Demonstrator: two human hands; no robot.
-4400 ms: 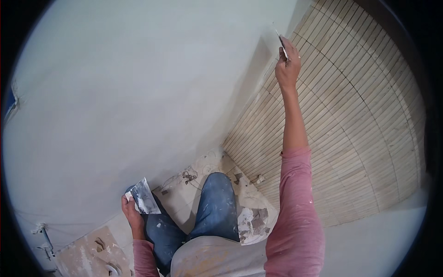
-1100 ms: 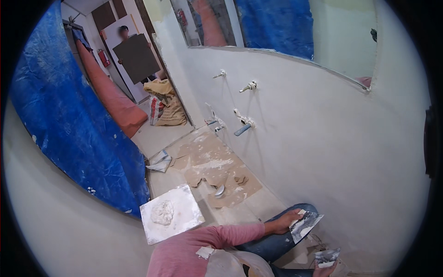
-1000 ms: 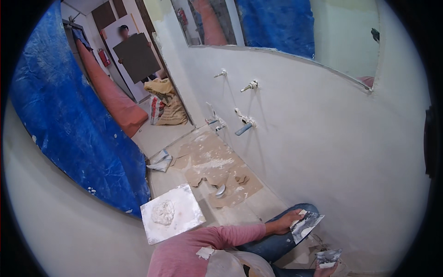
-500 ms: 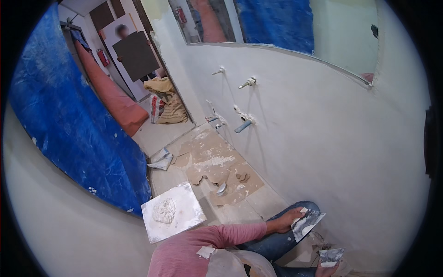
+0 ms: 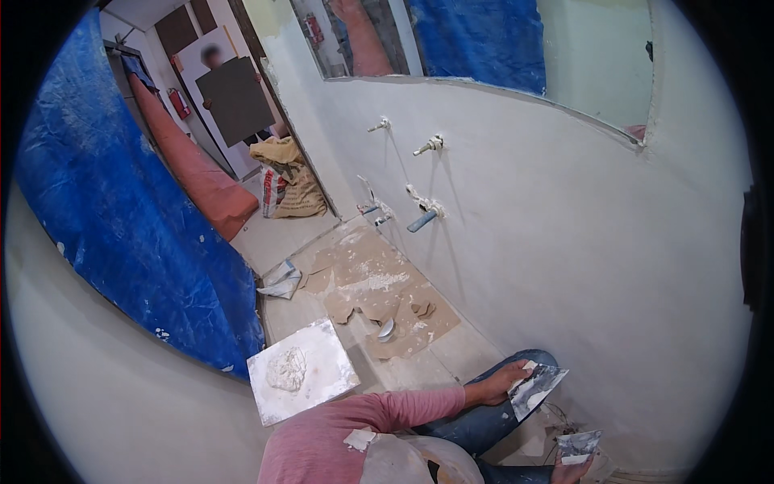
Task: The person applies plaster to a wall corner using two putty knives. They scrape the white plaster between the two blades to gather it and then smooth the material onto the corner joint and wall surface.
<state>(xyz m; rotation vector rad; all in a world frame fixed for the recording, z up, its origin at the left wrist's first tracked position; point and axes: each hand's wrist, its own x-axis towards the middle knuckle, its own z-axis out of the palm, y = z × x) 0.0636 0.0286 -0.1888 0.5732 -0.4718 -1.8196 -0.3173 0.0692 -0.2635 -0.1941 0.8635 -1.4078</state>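
Near my bent left knee, my left hand (image 5: 501, 385) is closed on a flat metal putty blade (image 5: 535, 390) smeared with white and dark streaks. Lower down, at the bottom right, my right hand (image 5: 571, 471) grips a second smeared putty blade (image 5: 579, 443), its fingers partly cut off by the lower edge. The two blades are apart from each other and off the wall. A white square board (image 5: 332, 355) lies on the floor to my left, bearing a mound of white putty (image 5: 285, 369).
A pale wall (image 5: 556, 242) with pipe stubs (image 5: 425, 218) rises at the right. Stained brown cardboard (image 5: 419, 323) covers floor ahead, with a small metal cup-like piece (image 5: 387, 330). A blue tarp (image 5: 129, 202) hangs left. Beyond the doorway are sacks (image 5: 294, 181) and a person holding a dark panel (image 5: 235, 101).
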